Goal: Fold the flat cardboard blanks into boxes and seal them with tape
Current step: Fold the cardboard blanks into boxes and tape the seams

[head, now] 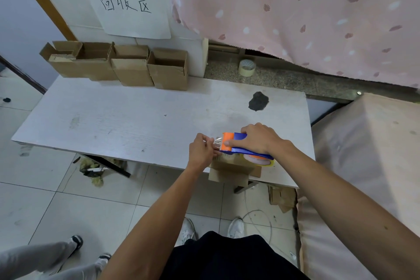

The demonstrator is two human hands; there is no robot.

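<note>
A blue and orange tape dispenser hovers over a small folded cardboard box at the near edge of the white table. My right hand grips the dispenser from above. My left hand pinches the clear tape end pulled from the dispenser's orange front. The box is partly hidden under both hands and juts over the table edge.
Several open cardboard boxes line the table's back left by the wall. A tape roll sits on the stone ledge behind. A dark stain marks the table. Another person's legs stand at lower left. Cardboard scraps lie on the floor.
</note>
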